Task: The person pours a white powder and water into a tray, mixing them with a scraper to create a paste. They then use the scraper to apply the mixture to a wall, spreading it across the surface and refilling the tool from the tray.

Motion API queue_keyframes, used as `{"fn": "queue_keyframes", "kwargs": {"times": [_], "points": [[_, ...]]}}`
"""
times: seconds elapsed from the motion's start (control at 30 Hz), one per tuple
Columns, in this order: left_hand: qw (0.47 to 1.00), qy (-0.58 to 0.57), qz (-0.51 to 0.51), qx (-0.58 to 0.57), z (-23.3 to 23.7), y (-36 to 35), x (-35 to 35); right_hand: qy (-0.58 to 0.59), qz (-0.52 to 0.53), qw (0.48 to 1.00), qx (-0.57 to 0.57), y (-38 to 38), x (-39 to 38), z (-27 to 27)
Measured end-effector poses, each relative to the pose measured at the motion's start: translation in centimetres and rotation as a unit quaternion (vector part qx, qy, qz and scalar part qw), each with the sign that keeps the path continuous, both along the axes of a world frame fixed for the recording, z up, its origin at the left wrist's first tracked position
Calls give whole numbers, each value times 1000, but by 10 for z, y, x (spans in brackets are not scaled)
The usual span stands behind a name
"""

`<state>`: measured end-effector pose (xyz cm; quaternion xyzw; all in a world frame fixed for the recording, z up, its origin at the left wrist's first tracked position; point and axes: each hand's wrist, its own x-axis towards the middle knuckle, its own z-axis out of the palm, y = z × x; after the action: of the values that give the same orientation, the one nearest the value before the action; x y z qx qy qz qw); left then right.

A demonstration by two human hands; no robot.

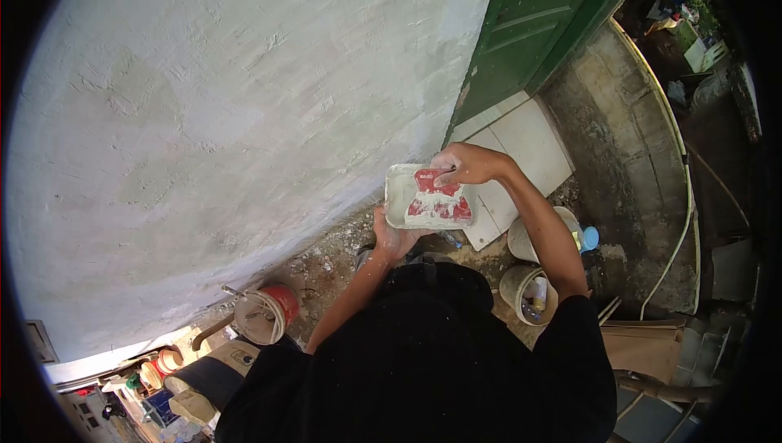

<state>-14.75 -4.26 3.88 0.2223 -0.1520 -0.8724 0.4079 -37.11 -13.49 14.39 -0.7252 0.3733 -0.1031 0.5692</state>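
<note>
A white, rounded rectangular tray [394, 195] rests in my left hand [394, 236], whose fingers support it from beneath and are partly hidden by it. Inside the tray lies the wide end of a red putty scraper [441, 200], smeared with white paste. My right hand [471, 164] pinches the scraper's upper end, thumb on its face, close to the tray's far rim. Pale residue marks the fingers of both hands. Left of the tray rises a wall [244, 101] with rough, patchy white plaster.
A green door [521, 32] stands beyond pale floor tiles [525, 146]. Buckets stand on both sides: a red-and-white one [281, 303] at left, a pale bucket [515, 284] holding bottles and another bucket [521, 241] at right. A yellowish hose [687, 174] runs along the right-hand low wall.
</note>
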Motion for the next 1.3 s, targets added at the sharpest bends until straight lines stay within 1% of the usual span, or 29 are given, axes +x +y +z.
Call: {"fn": "queue_keyframes", "kwargs": {"times": [0.27,0.37,0.47,0.67,0.77,0.87,0.97,1.07,1.17,1.27,1.3], "points": [[1000,-3,-2,-5,-4,1,-1,-10,2,1000,-13,1,-3,-12],[1000,-4,-5,1,-7,3,-2,-29,-14,999,0,4,-2,-15],[1000,-5,-8,0,-2,4,-2,-16,-4,1000,16,5,-3,-9],[1000,4,-9,-4,-3,4,-1,-11,-7,1000,13,2,-4,-12],[1000,14,-11,-8,-5,5,-1,-29,-7,999,13,2,-5,-13],[1000,13,-12,-9,-6,4,1,-36,-21,998,47,2,-7,-15],[1000,14,-8,1,-6,4,2,-40,-23,998,47,-1,-9,-18],[1000,5,-10,3,-10,4,3,-58,-43,995,68,-1,-11,-14],[1000,-5,-10,-12,-10,5,11,-83,-82,991,59,-1,-16,-19],[1000,-19,7,-21,-11,8,27,-156,-190,964,98,2,-19,-25],[999,-30,15,-25,-13,9,36,-142,-220,960,99,4,-22,-28]]}}
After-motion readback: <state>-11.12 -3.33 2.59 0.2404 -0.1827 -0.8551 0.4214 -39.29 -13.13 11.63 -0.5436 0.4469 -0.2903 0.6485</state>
